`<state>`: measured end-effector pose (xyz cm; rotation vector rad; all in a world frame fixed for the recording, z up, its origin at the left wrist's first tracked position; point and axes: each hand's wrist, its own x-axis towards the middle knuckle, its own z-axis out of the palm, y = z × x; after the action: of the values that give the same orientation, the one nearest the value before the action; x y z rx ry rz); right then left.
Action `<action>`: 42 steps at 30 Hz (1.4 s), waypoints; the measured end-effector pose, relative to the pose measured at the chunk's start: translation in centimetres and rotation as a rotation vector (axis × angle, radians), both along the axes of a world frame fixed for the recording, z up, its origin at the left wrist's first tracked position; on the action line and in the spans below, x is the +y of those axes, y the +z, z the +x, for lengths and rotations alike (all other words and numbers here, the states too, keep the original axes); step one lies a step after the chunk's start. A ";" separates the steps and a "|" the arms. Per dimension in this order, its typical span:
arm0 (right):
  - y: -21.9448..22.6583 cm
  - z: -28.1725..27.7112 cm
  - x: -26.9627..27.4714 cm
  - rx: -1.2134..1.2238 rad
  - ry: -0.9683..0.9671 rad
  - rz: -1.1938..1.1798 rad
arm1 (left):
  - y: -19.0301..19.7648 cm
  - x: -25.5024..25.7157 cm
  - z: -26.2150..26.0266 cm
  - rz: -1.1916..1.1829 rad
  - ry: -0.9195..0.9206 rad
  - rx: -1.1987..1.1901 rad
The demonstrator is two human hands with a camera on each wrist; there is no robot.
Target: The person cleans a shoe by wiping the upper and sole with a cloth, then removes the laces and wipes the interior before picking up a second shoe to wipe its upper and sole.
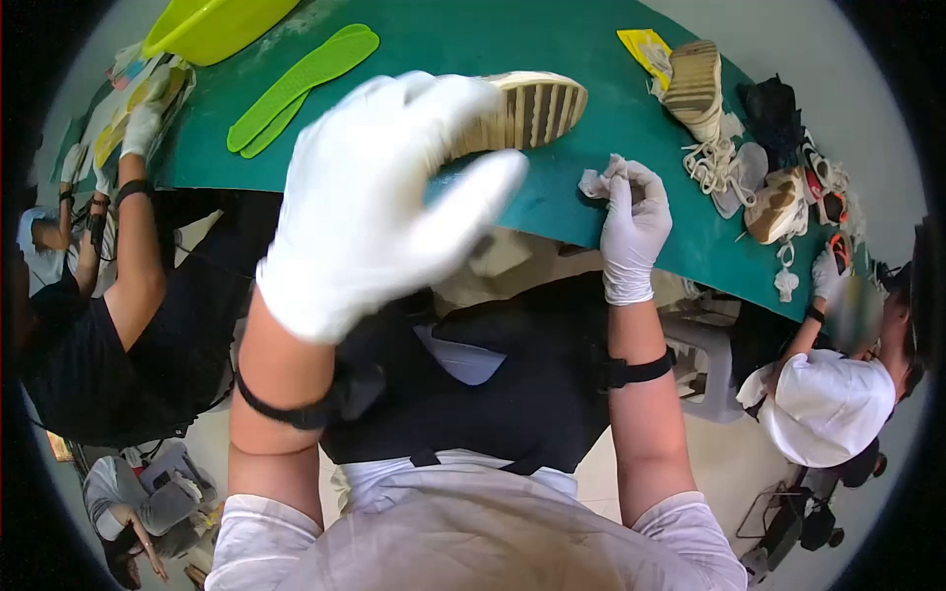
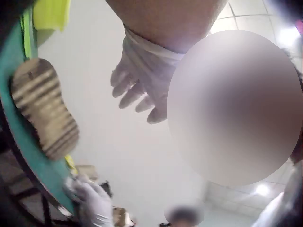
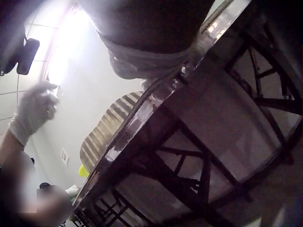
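Note:
My left hand [image 1: 370, 202], in a white glove, is raised high over the near edge of the table, blurred and close to the head camera. Its fingers are spread in the left wrist view, with nothing in them. Behind it a shoe [image 1: 552, 110] lies on the green table with its striped, dirty sole turned towards me; the hand hides part of it. At the table's edge, to the right of the shoe, my gloved right hand [image 1: 636, 227] pinches a crumpled white wipe [image 1: 595, 183] between thumb and fingers.
Green insoles [image 1: 301, 91] and a yellow-green basin [image 1: 219, 28] are at the back left of the table [image 1: 434, 39]. On the right lie a yellow packet [image 1: 642, 51], another shoe [image 1: 695, 89], white laces [image 1: 711, 165] and more shoes. People work on both sides.

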<state>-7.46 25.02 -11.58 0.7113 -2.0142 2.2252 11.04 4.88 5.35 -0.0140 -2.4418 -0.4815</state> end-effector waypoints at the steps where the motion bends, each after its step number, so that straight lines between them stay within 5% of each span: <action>1: 0.0 0.0 -0.1 0.012 0.006 0.000 | -1.3 -1.9 -0.9 -0.042 0.095 -0.085; 5: -0.2 -0.1 -0.1 0.073 -0.034 0.035 | -4.2 -5.4 -4.5 -0.008 0.085 -0.174; 9: -0.4 -0.4 0.0 0.174 -0.057 0.072 | -7.4 -6.1 -6.9 -0.261 0.088 -0.273; 11: 0.7 -0.3 -0.4 0.167 -0.057 0.095 | -7.3 -6.4 -7.3 -0.053 0.030 -0.387; 15: 3.6 -2.0 -1.3 0.238 -0.026 0.168 | -7.5 -6.5 -7.3 -0.020 -0.008 -0.363; 17: 6.5 -2.6 -3.0 0.446 -0.113 0.268 | -7.4 -6.6 -7.3 -0.009 -0.022 -0.369; 19: 6.9 -3.5 -4.9 0.386 -0.054 0.117 | -7.7 -6.7 -7.3 -0.021 -0.027 -0.354; 23: 5.7 -3.1 -6.8 0.754 -0.207 0.418 | -7.8 -6.6 -7.4 -0.048 0.002 -0.371; 31: 1.9 -2.1 -5.0 0.699 -0.168 0.586 | -7.5 -6.8 -7.5 -0.061 -0.025 -0.403; 33: 3.7 -2.1 -4.5 0.447 -0.021 0.643 | -7.4 -6.8 -7.5 -0.057 -0.028 -0.393; 34: 4.3 -2.5 -4.4 0.206 0.012 0.531 | -7.4 -6.7 -7.5 -0.059 -0.026 -0.394; 35: 4.8 -2.8 -4.6 0.211 0.029 0.283 | -7.4 -6.7 -7.6 -0.060 -0.020 -0.393; 37: 6.6 -2.2 -5.4 0.216 -0.067 0.173 | -7.4 -6.7 -7.5 -0.057 -0.015 -0.387; 39: 7.8 -1.7 -6.7 0.300 -0.071 0.176 | -7.5 -6.7 -7.5 -0.059 -0.017 -0.387; 41: 7.6 -2.5 -7.7 0.905 -0.137 0.397 | -7.5 -6.7 -7.6 -0.051 -0.018 -0.398; 42: 7.1 -2.1 -8.2 0.840 -0.179 0.405 | -7.5 -6.7 -7.6 -0.050 -0.021 -0.394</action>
<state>-9.60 16.85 -4.45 1.1803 -1.9304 1.1066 3.43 -1.81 -2.19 0.0377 -2.8415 -0.4670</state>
